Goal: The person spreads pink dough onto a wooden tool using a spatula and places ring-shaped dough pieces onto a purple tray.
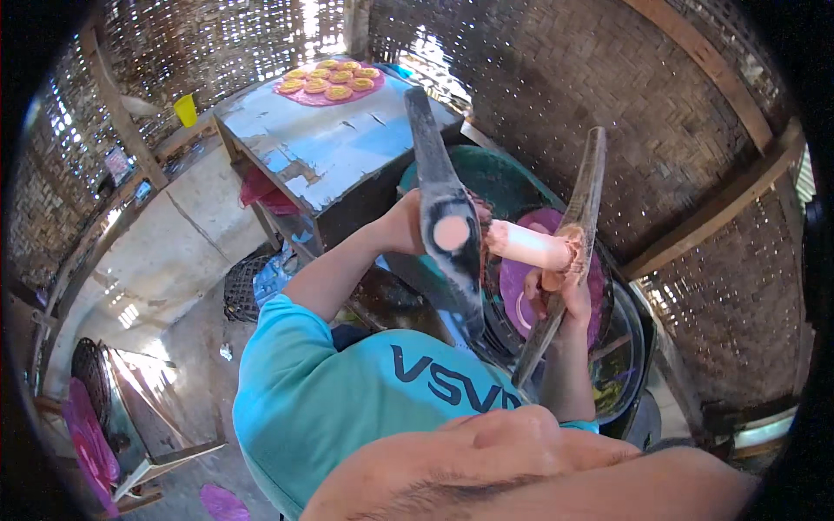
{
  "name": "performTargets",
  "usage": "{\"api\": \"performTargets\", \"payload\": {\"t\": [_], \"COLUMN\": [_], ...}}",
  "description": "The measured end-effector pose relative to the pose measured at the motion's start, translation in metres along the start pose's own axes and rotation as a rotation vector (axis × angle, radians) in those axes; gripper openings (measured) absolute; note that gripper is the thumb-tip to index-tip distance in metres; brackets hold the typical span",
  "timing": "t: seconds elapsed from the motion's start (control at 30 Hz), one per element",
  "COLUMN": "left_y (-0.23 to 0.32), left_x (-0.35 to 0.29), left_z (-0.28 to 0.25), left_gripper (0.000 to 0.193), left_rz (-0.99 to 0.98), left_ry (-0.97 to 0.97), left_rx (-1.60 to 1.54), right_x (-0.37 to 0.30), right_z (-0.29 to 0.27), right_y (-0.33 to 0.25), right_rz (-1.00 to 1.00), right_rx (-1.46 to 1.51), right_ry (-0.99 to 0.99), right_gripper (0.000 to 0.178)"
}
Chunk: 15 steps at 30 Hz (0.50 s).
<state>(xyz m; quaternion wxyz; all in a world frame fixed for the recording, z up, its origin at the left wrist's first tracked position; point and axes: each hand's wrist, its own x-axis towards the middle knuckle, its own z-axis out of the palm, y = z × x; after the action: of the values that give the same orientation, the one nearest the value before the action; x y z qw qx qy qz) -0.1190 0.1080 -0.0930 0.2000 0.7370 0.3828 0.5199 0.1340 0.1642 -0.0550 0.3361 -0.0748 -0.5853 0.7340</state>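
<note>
I hold a wooden noodle press with both hands, out in front of my teal shirt. Its left bar (439, 169) is long and dark, with a pale round end showing in its wide middle. My left hand (404, 224) is closed around that middle, the fingers partly hidden behind it. A pale cylinder (532, 247) joins this bar to the lighter right bar (587, 178). My right hand (572, 300) is wrapped around the right bar, just below the cylinder's ragged end. Behind that hand lies a round purple sheet (519, 304), partly covered by the press.
Yellow noodle coils (338, 91) sit on a pink sheet on the worn blue-white table (287, 130). A green tub (486, 165) stands behind the press, beside a woven wall (539, 87). A yellow cup (185, 110) rests on a ledge. Purple sheets (223, 502) lie at lower left.
</note>
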Motion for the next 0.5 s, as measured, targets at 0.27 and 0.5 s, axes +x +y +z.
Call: {"api": "performTargets", "payload": {"t": [0.27, 0.5], "left_y": [0.011, -0.004], "left_x": [0.013, 0.006], "left_z": [0.027, 0.058], "left_gripper": [0.047, 0.04], "left_rz": [0.065, 0.186], "left_ry": [-0.162, -0.167], "left_rx": [0.788, 0.754], "right_x": [-0.024, -0.045], "right_z": [0.012, 0.03], "right_y": [-0.007, -0.01], "right_rz": [-0.325, -0.46], "right_rx": [-0.953, -1.435], "right_ry": [0.172, 0.069], "right_gripper": [0.101, 0.083]}}
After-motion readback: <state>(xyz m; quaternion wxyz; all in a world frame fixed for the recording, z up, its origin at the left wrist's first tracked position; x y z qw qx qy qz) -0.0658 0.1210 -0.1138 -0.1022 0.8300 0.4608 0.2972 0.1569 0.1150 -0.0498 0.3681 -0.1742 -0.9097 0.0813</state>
